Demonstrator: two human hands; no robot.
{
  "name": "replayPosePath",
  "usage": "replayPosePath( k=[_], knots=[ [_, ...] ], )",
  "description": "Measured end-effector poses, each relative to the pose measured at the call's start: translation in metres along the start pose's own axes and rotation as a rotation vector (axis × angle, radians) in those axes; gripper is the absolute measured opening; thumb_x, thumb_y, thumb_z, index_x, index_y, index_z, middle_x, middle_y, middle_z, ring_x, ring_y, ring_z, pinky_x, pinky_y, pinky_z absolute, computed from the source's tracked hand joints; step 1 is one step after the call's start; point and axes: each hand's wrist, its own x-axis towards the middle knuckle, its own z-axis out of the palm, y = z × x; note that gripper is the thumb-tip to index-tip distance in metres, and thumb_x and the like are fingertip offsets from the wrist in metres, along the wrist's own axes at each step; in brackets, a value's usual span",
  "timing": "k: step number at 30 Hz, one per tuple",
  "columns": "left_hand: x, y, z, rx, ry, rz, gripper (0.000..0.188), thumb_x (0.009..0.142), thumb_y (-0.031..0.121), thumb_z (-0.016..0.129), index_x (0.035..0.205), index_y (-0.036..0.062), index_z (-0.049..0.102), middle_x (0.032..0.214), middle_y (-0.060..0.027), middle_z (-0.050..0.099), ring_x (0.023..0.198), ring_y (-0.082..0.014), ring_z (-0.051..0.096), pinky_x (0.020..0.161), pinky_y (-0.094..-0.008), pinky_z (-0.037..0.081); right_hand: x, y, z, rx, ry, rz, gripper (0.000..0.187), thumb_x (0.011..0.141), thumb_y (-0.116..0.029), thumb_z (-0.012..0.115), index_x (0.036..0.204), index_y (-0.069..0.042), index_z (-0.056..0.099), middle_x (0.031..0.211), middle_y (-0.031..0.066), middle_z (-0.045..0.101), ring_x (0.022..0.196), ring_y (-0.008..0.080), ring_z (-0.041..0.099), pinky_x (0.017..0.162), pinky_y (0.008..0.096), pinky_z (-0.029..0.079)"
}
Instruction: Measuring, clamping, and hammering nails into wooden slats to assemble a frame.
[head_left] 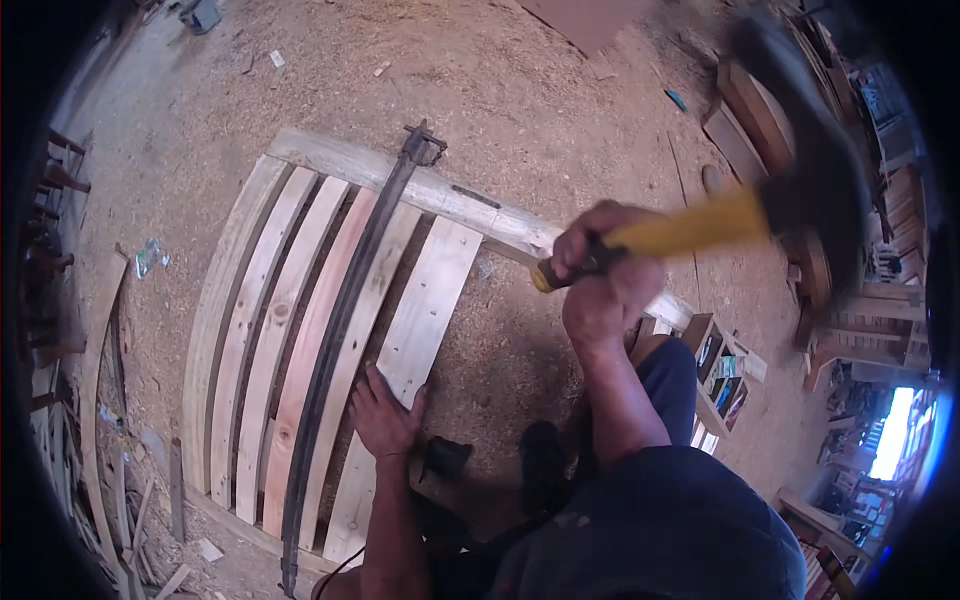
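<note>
Right hand (606, 272) grips a raised hammer (690, 225); left hand (385, 418), fingers spread, likely steadies the wide wooden slat (428, 305) right of a bar clamp (334, 355).

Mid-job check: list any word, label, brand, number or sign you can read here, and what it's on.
None can be read anywhere in this view.
Hammer: blurred; any marking is unreadable.
Bar clamp: no legible lettering.
Wooden slats: small dark spots, no legible writing.
Small items in the wooden box: any labels are too small to read.
Green-and-white scrap on the floor: too small to read.
</note>
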Motion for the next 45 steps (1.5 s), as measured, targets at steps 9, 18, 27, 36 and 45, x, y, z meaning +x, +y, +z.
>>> replayPosePath(
  k=[9,18,27,36,45],
  knots=[
    [-0.007,-0.014,-0.002,0.045,0.031,0.026,0.106,0.086,0.069,0.069,0.161,0.0025,0.034,0.131,-0.0263,0.058,0.116,-0.0435,0.058,0.099,-0.0561,0.047,-0.076,0.126,0.042,-0.363,-0.187,0.567,0.051,0.110,-0.056,0.049,0.098,-0.007,0.056,0.071,0.0059,0.059,0.058,0.0180,0.055,0.048,0.0335,0.043],
    [-0.006,-0.007,-0.021,0.010,-0.010,0.019,0.107,0.086,0.068,0.070,0.161,0.0011,0.035,0.132,-0.0257,0.058,0.114,-0.0425,0.059,0.099,-0.0552,0.046,-0.022,0.084,0.055,-0.235,-0.001,-0.399,0.056,0.110,-0.056,0.046,0.090,-0.006,0.058,0.068,0.0066,0.057,0.061,0.0189,0.059,0.052,0.0348,0.047],
    [-0.009,-0.025,-0.017,0.003,-0.075,-0.024,0.106,0.086,0.067,0.070,0.161,0.0008,0.035,0.138,-0.0252,0.056,0.117,-0.0407,0.058,0.104,-0.0538,0.046,-0.032,0.050,0.090,-0.257,-0.209,0.350,0.062,0.111,-0.057,0.044,0.101,0.002,0.059,0.067,0.0139,0.059,0.060,0.0237,0.062,0.057,0.0400,0.050],
    [-0.012,-0.037,-0.019,0.021,0.010,0.014,0.106,0.085,0.068,0.071,0.160,0.0018,0.037,0.140,-0.0219,0.055,0.119,-0.0394,0.057,0.106,-0.0531,0.045,-0.007,0.046,0.135,-0.014,-0.065,-0.175,0.054,0.110,-0.055,0.048,0.107,-0.002,0.060,0.070,0.0055,0.060,0.055,0.0135,0.057,0.049,0.0301,0.044],
    [-0.014,-0.052,-0.022,-0.008,-0.024,-0.010,0.106,0.084,0.070,0.070,0.159,0.0008,0.039,0.138,-0.0221,0.056,0.117,-0.0385,0.058,0.104,-0.0525,0.045,-0.029,0.089,0.173,-0.378,-0.315,0.314,0.052,0.111,-0.054,0.048,0.109,-0.003,0.057,0.069,0.0088,0.061,0.056,0.0170,0.061,0.050,0.0389,0.049]
  ],
)
